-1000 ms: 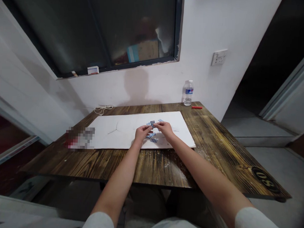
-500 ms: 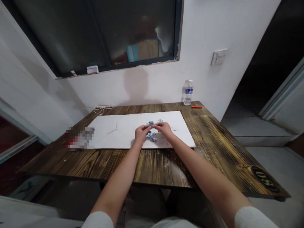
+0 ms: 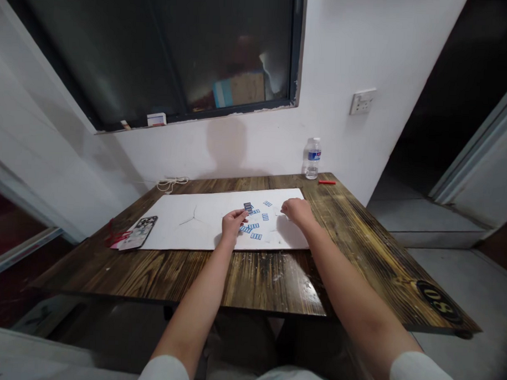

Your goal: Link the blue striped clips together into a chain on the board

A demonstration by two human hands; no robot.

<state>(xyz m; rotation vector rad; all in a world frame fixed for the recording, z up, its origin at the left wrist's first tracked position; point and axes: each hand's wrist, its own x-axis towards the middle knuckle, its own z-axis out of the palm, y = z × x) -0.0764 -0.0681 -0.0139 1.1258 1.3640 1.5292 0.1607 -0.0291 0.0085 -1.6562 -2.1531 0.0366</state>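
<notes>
My left hand [image 3: 232, 223] pinches a small dark striped card-like piece [image 3: 248, 207] between thumb and fingers, above a white board [image 3: 210, 233]. Several flat pieces with blue and white stripes lie on the board around it, among them one near the front [image 3: 256, 236], one in the middle [image 3: 265, 217] and one farther back [image 3: 268, 204]. Over the right part of the board is my right hand [image 3: 297, 211], its fingers curled together. Whatever those fingers may hold is hidden.
The board rests on a dark wooden table [image 3: 184, 276]. A phone-like patterned object [image 3: 141, 233] with a red cord overlaps its left end. At the back stand a water bottle [image 3: 313, 159] and a red pen [image 3: 327, 182]; a white cable [image 3: 170, 181] lies back left.
My right hand has left the piece both hands were touching and moved right. My left hand keeps hold of it. More striped pieces on the board now show.
</notes>
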